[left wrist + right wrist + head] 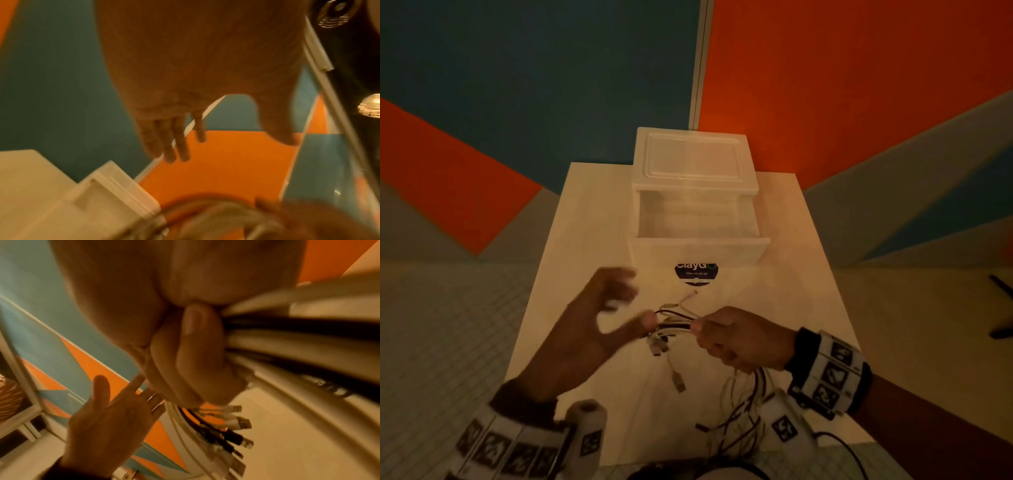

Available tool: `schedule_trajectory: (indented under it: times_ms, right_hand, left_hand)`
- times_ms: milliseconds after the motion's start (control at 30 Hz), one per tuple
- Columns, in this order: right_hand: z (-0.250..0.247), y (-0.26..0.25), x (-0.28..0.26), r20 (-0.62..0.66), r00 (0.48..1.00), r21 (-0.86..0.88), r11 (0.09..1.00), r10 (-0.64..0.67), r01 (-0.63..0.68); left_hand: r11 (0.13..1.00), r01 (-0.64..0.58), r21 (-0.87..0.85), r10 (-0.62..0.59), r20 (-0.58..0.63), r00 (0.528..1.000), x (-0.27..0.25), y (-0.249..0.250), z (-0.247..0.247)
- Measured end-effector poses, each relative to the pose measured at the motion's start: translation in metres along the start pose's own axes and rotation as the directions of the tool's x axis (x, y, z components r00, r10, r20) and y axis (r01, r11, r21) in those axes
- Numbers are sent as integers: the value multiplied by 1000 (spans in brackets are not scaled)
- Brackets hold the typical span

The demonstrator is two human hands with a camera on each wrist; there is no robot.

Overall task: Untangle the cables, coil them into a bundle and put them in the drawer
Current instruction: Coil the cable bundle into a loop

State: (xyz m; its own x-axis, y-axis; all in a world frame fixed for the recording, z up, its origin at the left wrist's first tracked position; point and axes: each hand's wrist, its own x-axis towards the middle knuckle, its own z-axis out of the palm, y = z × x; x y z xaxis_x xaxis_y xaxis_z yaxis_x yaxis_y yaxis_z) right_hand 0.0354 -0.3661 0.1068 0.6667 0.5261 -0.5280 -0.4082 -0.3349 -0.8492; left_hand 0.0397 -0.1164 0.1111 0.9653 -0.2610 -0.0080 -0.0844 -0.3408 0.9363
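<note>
Several white and black cables (674, 327) are bunched in my right hand (702, 329), which grips them in a fist above the table. Their plug ends (659, 346) stick out to the left and hang down, and the rest trails in a loose tangle (743, 411) toward the table's near right edge. The right wrist view shows my fingers (185, 353) curled round the cables (287, 340) and the connectors (236, 423) fanning out. My left hand (633, 303) is spread wide beside the plug ends, thumb close to them, holding nothing. The translucent drawer (698, 251) stands pulled out and empty behind.
The white drawer unit (691, 161) sits at the back of the pale table (791, 274), with a dark round sticker (697, 274) in front of it. Orange and blue walls stand behind. A dark object (1003, 308) lies on the floor at right.
</note>
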Motion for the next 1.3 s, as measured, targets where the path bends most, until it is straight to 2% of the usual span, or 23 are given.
schedule_trajectory:
  times_ms: [33, 67, 100, 133, 167, 267, 400, 500, 567, 600, 700, 767, 833, 900, 967, 1033, 1067, 1133, 1233, 1300]
  right_hand:
    - [-1, -6, -1, 50, 999, -30, 1000, 7, -5]
    - [-1, -12, -1, 99, 995, -43, 999, 12, -7]
    - [-1, -17, -2, 139, 990, -41, 999, 14, -8]
    - [-3, -23, -2, 168, 986, -28, 1000, 11, -7]
    - [-6, -29, -3, 189, 982, -7, 1000, 5, -4]
    - [-22, -41, -6, 170, 985, 34, 999, -18, 12]
    - [-43, -51, -8, 157, 986, 68, 997, -53, 43]
    - [-52, -54, -6, 159, 980, 89, 990, -122, 109]
    - [-58, -52, -3, 155, 969, 110, 978, -193, 177]
    - [-59, -48, -1, 144, 963, 137, 969, -226, 207]
    - [-57, -26, 11, 46, 960, 296, 921, -278, 253]
    - [-49, -6, 17, -58, 962, 351, 896, -268, 271]
    - [-35, 15, 20, -174, 956, 283, 918, -235, 277]
    - [-14, 33, 21, -247, 947, 262, 927, -203, 267]
    - [8, 50, 20, -266, 953, 288, 932, -144, 222]
    - [25, 67, 15, -282, 957, 228, 964, -71, 138]
    - [32, 74, 11, -298, 953, 154, 983, -53, 102]
    - [39, 81, 0, -334, 936, -72, 993, -109, 90]
    - [36, 78, -13, -304, 944, -349, 937, -131, 17]
    - [32, 77, -19, -251, 964, -400, 916, -87, -22]
  left_hand:
    - [992, -126, -12, 126, 127, 984, 5, 5, 5]
    - [983, -179, -38, 182, 259, 949, 10, 9, 12]
    - [982, -169, -85, 189, 374, 908, 14, 12, 21]
    - [985, -108, -135, 159, 459, 874, 18, 9, 29]
    - [985, -30, -168, 111, 498, 860, 20, 5, 36]
    - [962, 100, -255, 27, 452, 892, 19, -7, 37]
    - [886, 131, -446, 93, 445, 891, 15, -9, 35]
    - [775, 177, -607, 157, 455, 877, 11, -6, 42]
    - [671, 228, -706, 212, 477, 853, 8, -1, 47]
    - [587, 277, -761, 232, 486, 843, 7, 3, 49]
    - [249, 402, -881, 283, 463, 840, 4, 17, 52]
    - [66, 426, -902, 297, 426, 855, 8, 27, 49]
    - [-42, 391, -920, 275, 365, 889, 16, 36, 45]
    - [-83, 308, -948, 239, 281, 929, 24, 44, 41]
    - [-28, 196, -980, 174, 188, 967, 34, 47, 36]
    - [107, 67, -992, 104, 78, 992, 47, 48, 29]
    - [158, 11, -987, 75, 23, 997, 53, 48, 25]
    - [255, -67, -965, 16, -65, 998, 62, 44, 20]
    - [516, -141, -845, -31, -182, 983, 68, 31, 28]
    - [651, -165, -741, -28, -240, 970, 67, 25, 36]
